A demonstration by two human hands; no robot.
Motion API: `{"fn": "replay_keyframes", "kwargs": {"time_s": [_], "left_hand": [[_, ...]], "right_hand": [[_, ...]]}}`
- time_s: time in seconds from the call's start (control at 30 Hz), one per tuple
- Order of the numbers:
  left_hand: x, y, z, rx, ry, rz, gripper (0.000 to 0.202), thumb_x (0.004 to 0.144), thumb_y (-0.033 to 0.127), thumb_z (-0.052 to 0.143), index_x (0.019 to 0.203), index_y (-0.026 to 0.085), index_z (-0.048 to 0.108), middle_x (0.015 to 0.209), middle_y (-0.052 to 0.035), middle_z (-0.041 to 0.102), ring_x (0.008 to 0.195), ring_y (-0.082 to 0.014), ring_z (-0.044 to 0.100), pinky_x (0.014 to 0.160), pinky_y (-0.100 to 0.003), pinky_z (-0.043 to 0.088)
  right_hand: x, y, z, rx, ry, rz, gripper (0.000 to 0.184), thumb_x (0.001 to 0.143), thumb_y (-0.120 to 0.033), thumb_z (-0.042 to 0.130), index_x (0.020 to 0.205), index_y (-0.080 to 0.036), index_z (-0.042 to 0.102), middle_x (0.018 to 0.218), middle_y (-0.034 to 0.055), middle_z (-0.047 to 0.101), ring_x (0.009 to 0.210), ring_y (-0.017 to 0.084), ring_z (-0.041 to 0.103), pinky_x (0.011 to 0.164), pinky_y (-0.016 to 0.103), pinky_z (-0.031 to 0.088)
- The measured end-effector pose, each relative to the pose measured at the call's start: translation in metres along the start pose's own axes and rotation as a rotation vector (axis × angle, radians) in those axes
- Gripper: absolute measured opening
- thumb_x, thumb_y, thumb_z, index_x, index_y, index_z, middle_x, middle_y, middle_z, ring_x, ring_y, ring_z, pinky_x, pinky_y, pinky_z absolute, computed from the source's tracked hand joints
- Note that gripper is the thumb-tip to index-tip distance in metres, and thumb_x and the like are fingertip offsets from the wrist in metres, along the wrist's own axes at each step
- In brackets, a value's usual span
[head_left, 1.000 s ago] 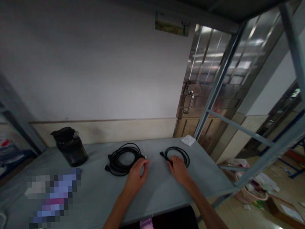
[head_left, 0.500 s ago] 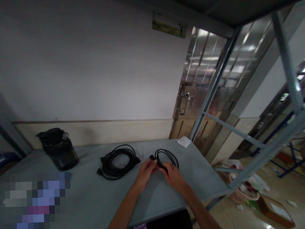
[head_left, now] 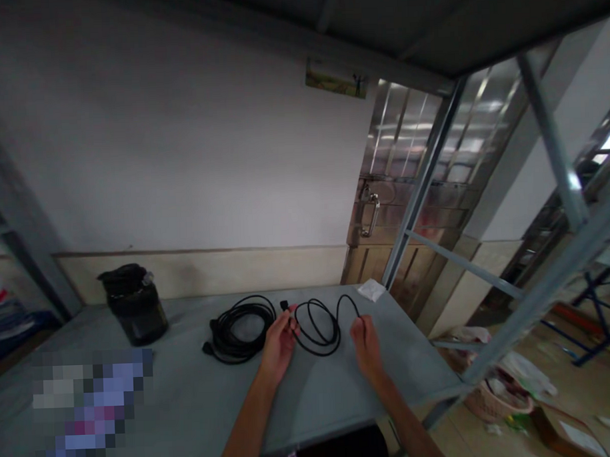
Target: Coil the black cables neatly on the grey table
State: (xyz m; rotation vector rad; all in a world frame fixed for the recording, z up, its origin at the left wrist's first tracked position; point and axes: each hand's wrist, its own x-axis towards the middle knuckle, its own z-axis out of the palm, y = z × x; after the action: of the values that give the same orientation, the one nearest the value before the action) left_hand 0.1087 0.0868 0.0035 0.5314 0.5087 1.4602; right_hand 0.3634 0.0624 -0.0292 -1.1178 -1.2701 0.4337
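A thin black cable (head_left: 318, 325) hangs in loose loops between my two hands above the grey table (head_left: 201, 399). My left hand (head_left: 279, 339) is closed on the cable near its plug end (head_left: 284, 305). My right hand (head_left: 363, 338) pinches the cable's other part, about a hand's width to the right. A thicker coiled black cable (head_left: 238, 327) lies flat on the table just left of my left hand, untouched.
A black pot-like container (head_left: 134, 313) stands at the back left by the wall. A white scrap (head_left: 371, 289) lies at the table's back right corner. Metal frame posts (head_left: 423, 184) rise on the right, with a steel door (head_left: 414, 205) behind and clutter on the floor.
The small cable was a flat coil on the table; both hands gripped it, lifted it and drew apart, spreading its loops. My left hand left the larger coil.
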Motion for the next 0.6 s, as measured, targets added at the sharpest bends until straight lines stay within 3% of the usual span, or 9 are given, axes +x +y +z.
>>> {"fn": "replay_keyframes", "kwargs": {"time_s": [0.07, 0.17, 0.33, 0.47, 0.6], "left_hand": [[-0.001, 0.009, -0.001, -0.094, 0.0, 0.002, 0.049, 0.084, 0.038, 0.099, 0.122, 0.012, 0.081, 0.069, 0.0064, 0.055, 0.061, -0.01, 0.054, 0.06, -0.024, 0.05], [-0.003, 0.018, -0.002, -0.185, 0.008, -0.007, 0.046, 0.089, 0.034, 0.096, 0.126, 0.014, 0.077, 0.068, 0.0098, 0.046, 0.054, -0.0073, 0.043, 0.05, -0.022, 0.042], [-0.004, 0.023, -0.004, -0.249, -0.016, 0.014, 0.043, 0.095, 0.028, 0.091, 0.132, 0.014, 0.074, 0.069, 0.0102, 0.045, 0.051, -0.0059, 0.039, 0.046, -0.021, 0.038], [-0.003, 0.022, -0.004, -0.272, -0.026, 0.002, 0.038, 0.097, 0.028, 0.088, 0.129, 0.015, 0.074, 0.069, 0.0105, 0.044, 0.049, -0.0053, 0.038, 0.044, -0.02, 0.038], [-0.003, 0.023, -0.005, -0.28, -0.021, 0.008, 0.036, 0.096, 0.028, 0.088, 0.127, 0.015, 0.074, 0.07, 0.0099, 0.044, 0.05, -0.0052, 0.039, 0.043, -0.02, 0.037]], "right_hand": [[0.016, -0.008, -0.016, 0.043, 0.118, 0.024, 0.055, 0.113, -0.078, 0.044, 0.087, -0.028, 0.045, 0.067, -0.008, 0.046, 0.051, 0.014, 0.045, 0.047, 0.027, 0.039], [0.051, -0.036, -0.053, 0.119, 0.313, 0.03, 0.058, 0.11, -0.08, 0.049, 0.087, -0.028, 0.042, 0.068, -0.0109, 0.044, 0.049, 0.01, 0.042, 0.046, 0.023, 0.036], [0.113, -0.122, -0.126, 0.375, 0.566, -0.17, 0.05, 0.104, -0.065, 0.071, 0.087, -0.028, 0.044, 0.066, -0.0137, 0.041, 0.046, 0.009, 0.037, 0.044, 0.022, 0.036], [0.142, -0.183, -0.172, 0.423, 0.678, -0.42, 0.031, 0.116, -0.044, 0.057, 0.089, -0.029, 0.052, 0.062, -0.0125, 0.039, 0.044, 0.01, 0.033, 0.043, 0.025, 0.032], [0.147, -0.211, -0.187, 0.433, 0.681, -0.504, 0.034, 0.12, -0.038, 0.047, 0.088, -0.03, 0.054, 0.06, -0.0107, 0.038, 0.043, 0.011, 0.029, 0.043, 0.03, 0.025]]}}
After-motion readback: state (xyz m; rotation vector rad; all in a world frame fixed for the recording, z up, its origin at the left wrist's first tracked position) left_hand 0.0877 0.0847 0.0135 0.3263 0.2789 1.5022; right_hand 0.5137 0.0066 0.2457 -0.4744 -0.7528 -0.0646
